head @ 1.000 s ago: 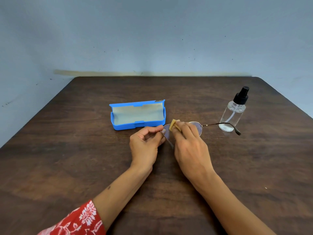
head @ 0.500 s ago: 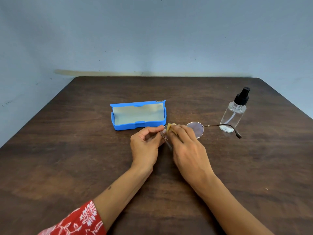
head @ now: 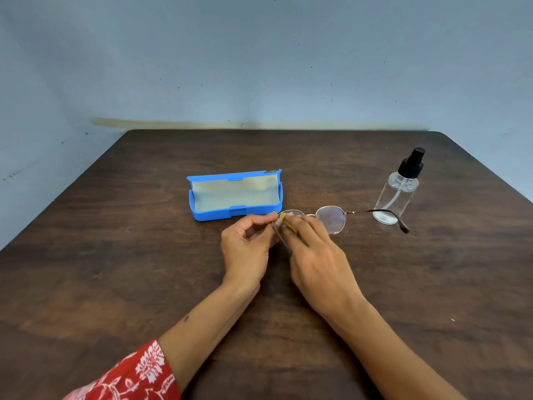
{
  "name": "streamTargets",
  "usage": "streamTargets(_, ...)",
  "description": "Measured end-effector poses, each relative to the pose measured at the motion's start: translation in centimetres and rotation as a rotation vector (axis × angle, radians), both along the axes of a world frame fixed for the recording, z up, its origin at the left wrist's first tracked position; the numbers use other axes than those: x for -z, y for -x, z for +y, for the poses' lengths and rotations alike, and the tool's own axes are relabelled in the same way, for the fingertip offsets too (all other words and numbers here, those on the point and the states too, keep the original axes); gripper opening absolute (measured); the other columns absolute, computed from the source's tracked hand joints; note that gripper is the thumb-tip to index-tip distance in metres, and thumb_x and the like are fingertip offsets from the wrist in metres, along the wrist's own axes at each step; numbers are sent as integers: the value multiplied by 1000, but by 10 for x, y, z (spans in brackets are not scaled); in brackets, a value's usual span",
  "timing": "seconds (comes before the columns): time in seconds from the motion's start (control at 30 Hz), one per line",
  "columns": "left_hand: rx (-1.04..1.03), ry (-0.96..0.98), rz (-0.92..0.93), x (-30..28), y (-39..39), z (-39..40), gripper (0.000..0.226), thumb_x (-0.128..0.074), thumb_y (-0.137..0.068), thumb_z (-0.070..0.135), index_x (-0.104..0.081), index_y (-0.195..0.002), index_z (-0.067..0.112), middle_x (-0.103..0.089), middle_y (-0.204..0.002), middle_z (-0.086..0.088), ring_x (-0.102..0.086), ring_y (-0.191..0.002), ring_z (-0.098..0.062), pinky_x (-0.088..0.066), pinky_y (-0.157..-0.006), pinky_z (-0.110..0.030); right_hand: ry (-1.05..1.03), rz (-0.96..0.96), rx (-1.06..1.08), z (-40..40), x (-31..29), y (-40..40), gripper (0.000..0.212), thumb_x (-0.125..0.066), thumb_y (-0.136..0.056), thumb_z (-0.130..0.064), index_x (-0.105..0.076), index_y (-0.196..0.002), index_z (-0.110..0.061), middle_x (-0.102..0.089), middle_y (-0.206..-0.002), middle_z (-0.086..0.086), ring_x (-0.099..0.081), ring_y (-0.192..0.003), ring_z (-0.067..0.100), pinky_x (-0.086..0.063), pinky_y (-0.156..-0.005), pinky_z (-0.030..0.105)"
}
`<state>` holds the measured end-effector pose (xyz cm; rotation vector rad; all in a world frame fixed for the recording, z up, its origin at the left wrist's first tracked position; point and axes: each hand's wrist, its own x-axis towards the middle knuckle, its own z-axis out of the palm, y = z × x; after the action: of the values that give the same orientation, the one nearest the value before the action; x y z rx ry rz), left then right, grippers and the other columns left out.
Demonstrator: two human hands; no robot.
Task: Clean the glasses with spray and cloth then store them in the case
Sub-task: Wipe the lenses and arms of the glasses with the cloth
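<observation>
Thin metal-framed glasses (head: 331,219) are held just above the brown table (head: 115,269), temples unfolded, the right temple reaching toward the spray bottle. My left hand (head: 248,246) pinches the frame at its left corner. My right hand (head: 314,255) pinches a small yellow cloth (head: 285,217) against the left lens, which it mostly hides. The right lens is bare. A blue glasses case (head: 235,209) lies open just behind my left hand, its pale lining showing.
A clear spray bottle (head: 396,194) with a black pump top stands upright at the right, right behind the glasses' temple tip. A blue-grey wall rises behind the table's far edge.
My right hand has slid the cloth leftward across the glasses, uncovering the right lens. My left hand has kept its pinch on the frame.
</observation>
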<state>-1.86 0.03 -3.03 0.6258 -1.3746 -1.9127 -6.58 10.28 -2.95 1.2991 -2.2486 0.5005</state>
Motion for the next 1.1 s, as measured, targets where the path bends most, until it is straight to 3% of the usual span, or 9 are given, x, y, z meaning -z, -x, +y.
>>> streamTargets(0.13,5,15,-16,0,0,0,19,-69,-77,-5,-74,-82,13,-76,-85,-5,-71,-90,-19,-59,-79,-33,52,-64,80,-1,-2,6,35,-65,-73,6,-65,-108,6,-66,-110,18,-63,-103,31,-55,-84,33)
streamTargets(0.27,-11,10,1,0,0,0,18,-67,-78,-7,-73,-83,10,-74,-90,-13,-69,-93,-27,-56,-82,-37,-1,-43,0,-2,2,-3,35,-53,-79,1,-66,-111,1,-66,-112,13,-62,-105,28,-52,-87,29)
streamTargets(0.4,-16,-14,-4,-1,1,1,17,-68,-78,-6,-73,-83,9,-74,-89,-11,-70,-93,-25,-58,-81,-36,44,-78,78,0,0,3,38,-67,-72,7,-64,-110,6,-65,-111,18,-62,-104,32,-53,-88,32)
streamTargets(0.53,-12,-14,10,-2,2,1,17,-67,-78,-7,-72,-83,8,-73,-91,-14,-69,-94,-26,-57,-83,-38,-10,-16,13,-2,2,-2,39,-46,-79,1,-64,-114,3,-64,-114,15,-60,-107,30,-48,-95,30)
streamTargets(0.67,-16,-11,0,-2,1,1,18,-68,-78,-7,-73,-82,10,-74,-85,-7,-70,-90,-21,-59,-79,-33,64,-89,73,-1,-2,4,36,-66,-72,7,-65,-109,6,-65,-111,19,-62,-104,32,-54,-87,33)
streamTargets(0.8,-19,-13,8,-2,1,1,15,-66,-79,-7,-71,-84,6,-72,-92,-15,-68,-95,-28,-56,-83,-38,25,-57,-9,-1,-2,-3,41,-41,-80,-3,-64,-113,3,-64,-114,14,-60,-108,29,-48,-95,31)
streamTargets(0.97,-22,-12,-14,-3,1,1,18,-68,-78,-6,-72,-82,11,-74,-88,-7,-70,-92,-22,-57,-82,-37,66,-77,71,0,-5,1,38,-51,-74,5,-63,-110,9,-63,-111,21,-61,-105,35,-52,-92,36)
streamTargets(1.1,-19,-18,-8,-3,0,1,16,-67,-79,-7,-71,-85,7,-73,-92,-14,-69,-95,-26,-56,-85,-40,21,-41,14,-1,-4,-4,43,-37,-78,-5,-65,-110,5,-65,-111,17,-61,-106,31,-49,-95,32)
